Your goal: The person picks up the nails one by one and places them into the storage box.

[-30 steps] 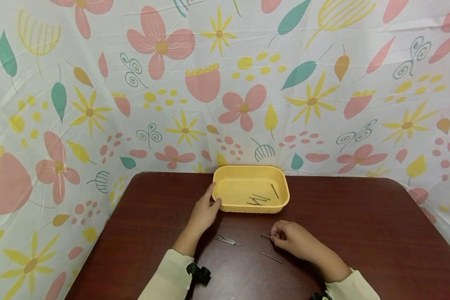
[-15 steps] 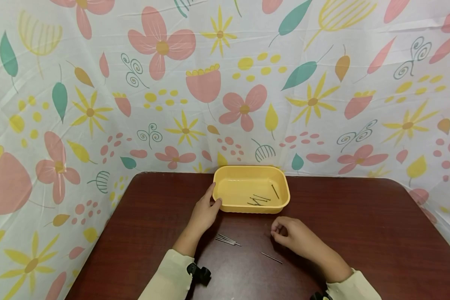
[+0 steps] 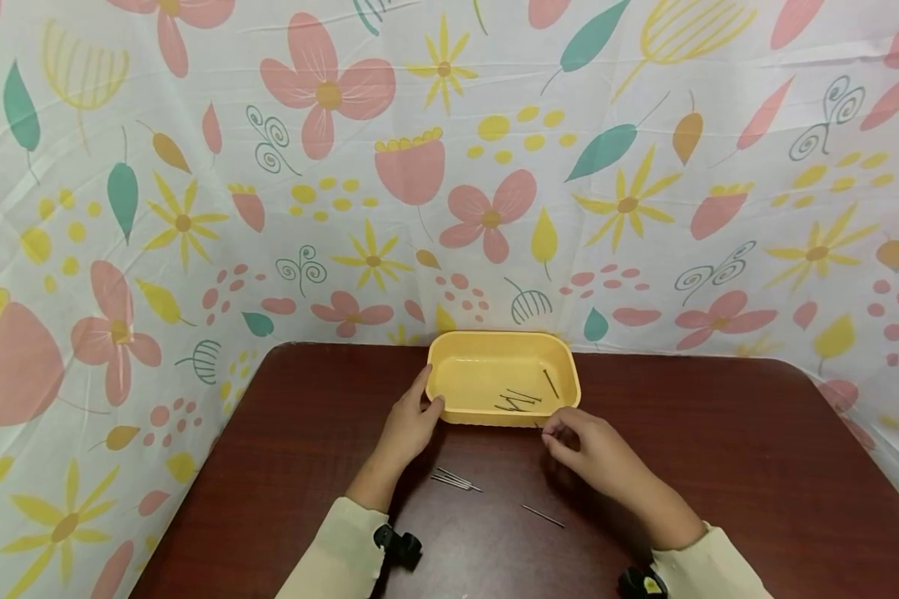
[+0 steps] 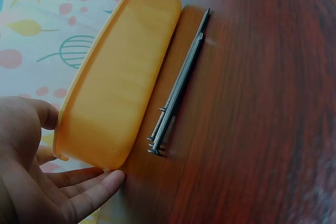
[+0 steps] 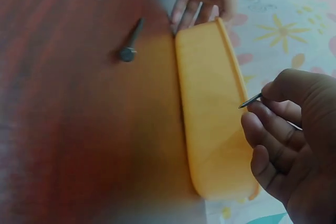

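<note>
My left hand (image 3: pixel 410 423) holds the left end of a yellow plastic tray (image 3: pixel 487 417), thumb and fingers spread around its corner. In the left wrist view, fingertips (image 4: pixel 116 178) touch the tray's lower edge. Just in front of the tray's right part, my right hand (image 3: pixel 595 453) pinches a nail (image 5: pixel 250 100) between thumb and finger, its point sticking out. Several nails (image 3: pixel 520 398) lie inside the tray, toward its right side. On the table, a small bunch of nails (image 3: pixel 455 479) lies near my left wrist, and a single nail (image 3: pixel 543 516) lies between my arms.
The dark red-brown table (image 3: pixel 719 433) has a glossy wood-grain top. Behind it hangs a white cloth (image 3: pixel 629 274) printed with flowers and leaves, close to the tray's far side. A black strap device (image 3: pixel 397 546) sits on the left wrist.
My right hand has lifted the nail off the table and moved forward to the tray's front edge. The left hand keeps its hold on the tray.
</note>
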{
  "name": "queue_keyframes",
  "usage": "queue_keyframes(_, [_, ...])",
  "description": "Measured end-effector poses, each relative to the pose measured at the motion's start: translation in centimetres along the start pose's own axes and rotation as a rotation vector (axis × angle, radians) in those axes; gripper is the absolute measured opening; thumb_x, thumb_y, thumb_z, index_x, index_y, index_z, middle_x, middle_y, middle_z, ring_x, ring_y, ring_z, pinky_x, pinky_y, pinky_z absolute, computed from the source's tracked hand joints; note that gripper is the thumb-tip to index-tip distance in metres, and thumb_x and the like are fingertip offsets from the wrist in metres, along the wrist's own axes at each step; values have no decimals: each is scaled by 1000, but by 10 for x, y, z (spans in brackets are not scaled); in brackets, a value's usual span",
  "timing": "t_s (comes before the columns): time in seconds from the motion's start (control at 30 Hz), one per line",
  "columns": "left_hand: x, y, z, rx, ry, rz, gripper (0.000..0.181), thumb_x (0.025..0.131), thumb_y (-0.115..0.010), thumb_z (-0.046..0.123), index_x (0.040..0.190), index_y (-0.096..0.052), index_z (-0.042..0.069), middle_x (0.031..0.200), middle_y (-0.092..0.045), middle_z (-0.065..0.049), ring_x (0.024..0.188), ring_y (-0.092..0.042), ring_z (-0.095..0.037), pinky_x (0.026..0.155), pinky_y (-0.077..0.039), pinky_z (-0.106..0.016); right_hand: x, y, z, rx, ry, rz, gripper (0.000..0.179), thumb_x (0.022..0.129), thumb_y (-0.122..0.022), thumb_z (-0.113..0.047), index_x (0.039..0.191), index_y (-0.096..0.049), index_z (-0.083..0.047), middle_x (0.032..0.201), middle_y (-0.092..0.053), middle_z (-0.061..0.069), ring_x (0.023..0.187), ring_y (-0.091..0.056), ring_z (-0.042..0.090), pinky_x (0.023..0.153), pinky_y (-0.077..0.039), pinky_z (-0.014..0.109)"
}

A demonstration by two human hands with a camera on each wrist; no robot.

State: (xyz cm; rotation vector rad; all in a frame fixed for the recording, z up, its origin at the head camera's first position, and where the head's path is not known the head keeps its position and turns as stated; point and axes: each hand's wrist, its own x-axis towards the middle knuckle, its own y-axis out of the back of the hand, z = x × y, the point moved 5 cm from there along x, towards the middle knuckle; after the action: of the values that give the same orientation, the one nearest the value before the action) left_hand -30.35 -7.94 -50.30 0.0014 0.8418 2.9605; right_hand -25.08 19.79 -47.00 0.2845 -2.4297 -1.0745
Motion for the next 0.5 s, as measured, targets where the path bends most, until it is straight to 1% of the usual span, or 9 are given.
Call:
queue_keyframes(0.13, [0, -1, 0, 2, 1, 4, 63, 103, -53, 34, 161, -29, 29, 112, -63, -9, 75, -58, -16, 63, -47, -30, 7, 6, -3, -7, 7, 27, 12, 91, -73, -9, 93, -67, -19, 87, -62, -13, 77, -58, -1, 69, -54, 26])
queue_keyframes(0.23, [0, -1, 0, 5, -2, 6, 63, 102, -53, 34, 161, -30, 29, 109, -61, -9, 73, -56, -15, 62, -46, -30, 12, 9, -3, -16, 17, 53, 12, 91, -73, -9, 92, -67, -20, 86, -61, -12, 77, -57, -1, 70, -53, 26])
queue_keyframes(0.33, [1, -1, -2, 9, -8, 8, 63, 102, -53, 33, 161, -30, 28, 109, -62, -10, 74, -56, -16, 62, -46, -30, 18, 11, -2, -23, 10, 81, 12, 91, -73, -10, 92, -67, -21, 84, -62, -12, 77, -56, 0, 70, -53, 27])
queue_keyframes(0.5, [1, 0, -3, 16, -16, 19, 63, 102, -53, 33, 160, -31, 27, 124, -63, -12, 85, -61, -17, 67, -48, -30, 29, 15, 1, -13, -41, 113, 4, 95, -71, -17, 95, -67, -16, 86, -64, -9, 78, -57, 4, 69, -52, 27])
